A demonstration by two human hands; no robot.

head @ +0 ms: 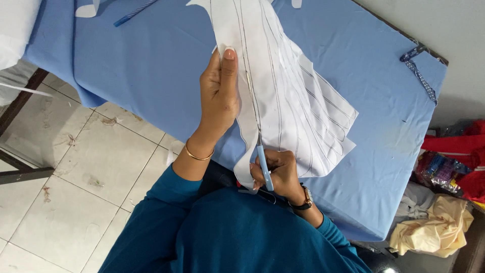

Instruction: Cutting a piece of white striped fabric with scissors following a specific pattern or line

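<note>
A large white paper sheet with several long black lines lies over a table covered in blue cloth. My left hand pinches the sheet's left strip, thumb on top. My right hand grips scissors with a light blue handle; their blades point up along one drawn line, partway into the paper.
A blue pen lies at the table's far left. A measuring tape sits at the right corner. Piled fabrics, red and cream, lie at the right. Tiled floor and a dark table leg are at the left.
</note>
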